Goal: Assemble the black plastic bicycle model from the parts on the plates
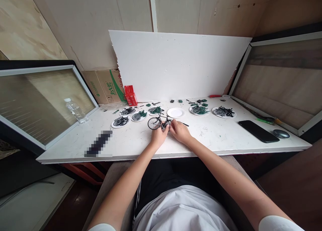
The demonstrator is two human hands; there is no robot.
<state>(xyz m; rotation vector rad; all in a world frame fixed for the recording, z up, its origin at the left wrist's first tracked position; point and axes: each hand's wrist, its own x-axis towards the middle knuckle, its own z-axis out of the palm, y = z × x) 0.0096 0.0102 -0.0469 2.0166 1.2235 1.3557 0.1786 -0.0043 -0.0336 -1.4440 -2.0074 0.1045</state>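
Gently: my left hand (159, 137) grasps the bike (154, 123) low, my right hand (180, 132) pinches its right end; light pressure should spare the spokes.

is possible to pass over white table (213, 137) between right hand (180, 131) and black phone (258, 131); farther back, meets loaded plates (214, 112).

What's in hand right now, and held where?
A black miniature bicycle: left hand at the underside of its middle, right hand at the end away from the exposed wheel; exact contacts too small to tell.
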